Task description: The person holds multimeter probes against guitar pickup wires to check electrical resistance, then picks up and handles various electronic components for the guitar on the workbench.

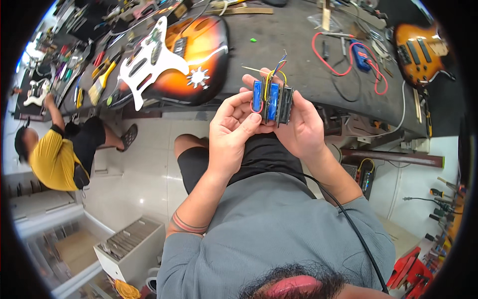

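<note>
Several guitar pickups (273, 102) with blue-wrapped coils and black parts are held upright side by side, just in front of the workbench edge. Yellow, red and dark wires stick up from their top. My left hand (232, 122) is closed on their left side, its thumb pressing low near a pink-red wire loop. On the other side my right hand (304, 127) is closed round the black end, its thumb along the edge and fingertips showing behind. Beyond my left hand lies a sunburst electric guitar body (211, 55), with a white pickguard (149, 65) resting on it.
The dark workbench (279, 55) carries a blue multimeter (361, 56) with red leads and a paintbrush (102, 84). Another sunburst guitar (420, 52) stands at the right. A person in a yellow shirt (59, 157) works at the left. A black cable (353, 229) crosses my right side.
</note>
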A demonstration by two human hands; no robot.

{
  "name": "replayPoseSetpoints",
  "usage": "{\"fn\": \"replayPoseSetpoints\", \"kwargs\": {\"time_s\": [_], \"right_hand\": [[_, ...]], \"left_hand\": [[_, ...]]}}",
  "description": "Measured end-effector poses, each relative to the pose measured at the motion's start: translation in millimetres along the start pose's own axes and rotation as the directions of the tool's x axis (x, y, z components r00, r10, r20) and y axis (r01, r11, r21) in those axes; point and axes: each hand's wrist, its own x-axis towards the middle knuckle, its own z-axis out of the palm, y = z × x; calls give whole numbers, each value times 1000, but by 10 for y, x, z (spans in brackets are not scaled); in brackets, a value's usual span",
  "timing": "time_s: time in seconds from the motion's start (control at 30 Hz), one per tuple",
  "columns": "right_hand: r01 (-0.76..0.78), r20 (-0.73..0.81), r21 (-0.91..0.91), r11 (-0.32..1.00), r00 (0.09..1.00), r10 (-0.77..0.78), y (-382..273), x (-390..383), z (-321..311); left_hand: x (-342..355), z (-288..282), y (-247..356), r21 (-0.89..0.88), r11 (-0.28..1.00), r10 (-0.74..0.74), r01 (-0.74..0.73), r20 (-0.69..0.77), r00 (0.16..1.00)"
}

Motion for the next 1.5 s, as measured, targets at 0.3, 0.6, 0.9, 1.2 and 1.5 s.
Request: {"fn": "replayPoseSetpoints", "kwargs": {"time_s": [0.3,0.6,0.9,1.2,1.5], "right_hand": [[-184,40,-229,956,979,199,342,-101,203],[-176,34,-481,859,975,218,394,-140,655],[-150,37,-524,838,979,198,482,-146,679],[-233,-29,-424,875,969,244,519,-111,491],[-214,-36,-468,857,974,224,558,-64,474]], "left_hand": [[-538,-488,194,-47,993,100,-106,-113,989],[-755,-834,159,-410,911,-38,39,12,999],[-858,-827,168,-427,904,-19,13,-11,1000],[-894,-811,276,-131,968,193,-214,-156,969],[-927,-786,312,-9,964,261,-267,-168,950]]}}
